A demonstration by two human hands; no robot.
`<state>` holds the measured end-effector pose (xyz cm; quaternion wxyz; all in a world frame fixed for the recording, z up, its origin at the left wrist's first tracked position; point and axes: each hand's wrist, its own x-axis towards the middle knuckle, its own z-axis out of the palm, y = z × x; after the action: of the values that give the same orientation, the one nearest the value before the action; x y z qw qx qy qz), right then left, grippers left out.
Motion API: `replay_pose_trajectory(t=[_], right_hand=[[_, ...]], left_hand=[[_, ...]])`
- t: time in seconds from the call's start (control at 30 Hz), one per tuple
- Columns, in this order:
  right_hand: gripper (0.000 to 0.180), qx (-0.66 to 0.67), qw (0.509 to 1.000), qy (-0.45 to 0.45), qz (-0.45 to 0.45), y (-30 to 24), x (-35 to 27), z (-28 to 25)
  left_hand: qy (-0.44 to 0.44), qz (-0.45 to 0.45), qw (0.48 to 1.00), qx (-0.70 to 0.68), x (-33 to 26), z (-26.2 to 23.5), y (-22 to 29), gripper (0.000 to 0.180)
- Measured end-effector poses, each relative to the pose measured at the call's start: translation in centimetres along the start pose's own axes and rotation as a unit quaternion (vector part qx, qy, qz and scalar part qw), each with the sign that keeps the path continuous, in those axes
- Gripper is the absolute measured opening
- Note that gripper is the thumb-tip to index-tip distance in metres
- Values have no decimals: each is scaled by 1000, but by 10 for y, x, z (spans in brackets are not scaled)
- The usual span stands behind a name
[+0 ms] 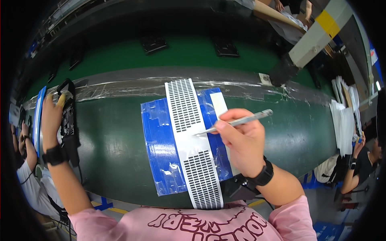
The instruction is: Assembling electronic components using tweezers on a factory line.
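Observation:
My right hand (241, 140) grips metal tweezers (241, 120) whose tip touches a long white strip (191, 146) covered with rows of small dark rectangles. The strip's middle section is bare. It lies on a blue plastic sheet (159, 148) on the green worktable (116, 148). My left hand (51, 118) is far out to the left, holding a black device (68, 116) at the table's left end, fingers wrapped over its top edge. Both wrists wear black bands.
A stack of white sheets (343, 124) sits at the table's right end. Clear tape (120, 86) runs along the far edge. A green conveyor belt (181, 52) beyond carries two black parts (155, 43). Other people sit at the left (24, 160) and right (362, 160).

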<state>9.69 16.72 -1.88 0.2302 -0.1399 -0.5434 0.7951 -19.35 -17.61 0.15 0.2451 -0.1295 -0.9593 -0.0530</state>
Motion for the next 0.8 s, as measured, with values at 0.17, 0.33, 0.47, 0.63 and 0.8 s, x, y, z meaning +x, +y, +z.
replay_pose_trajectory(t=[0.17,0.33,0.47,0.63,0.8], right_hand=[[16,-35,999,-1,33,20,18,4],[13,-28,999,28,7,28,21,2],[15,-24,999,3,28,28,20,3],[14,-38,999,-8,22,27,22,0],[16,15,998,-7,58,12,20,-1]], left_hand=[[-129,-69,984,-105,-37,28,-32,23],[-92,-55,962,-250,-39,39,-51,20],[-55,-109,992,-19,-39,49,-94,18],[-105,-91,980,-142,-42,41,-72,19],[76,-105,923,-363,-54,6,-23,17]])
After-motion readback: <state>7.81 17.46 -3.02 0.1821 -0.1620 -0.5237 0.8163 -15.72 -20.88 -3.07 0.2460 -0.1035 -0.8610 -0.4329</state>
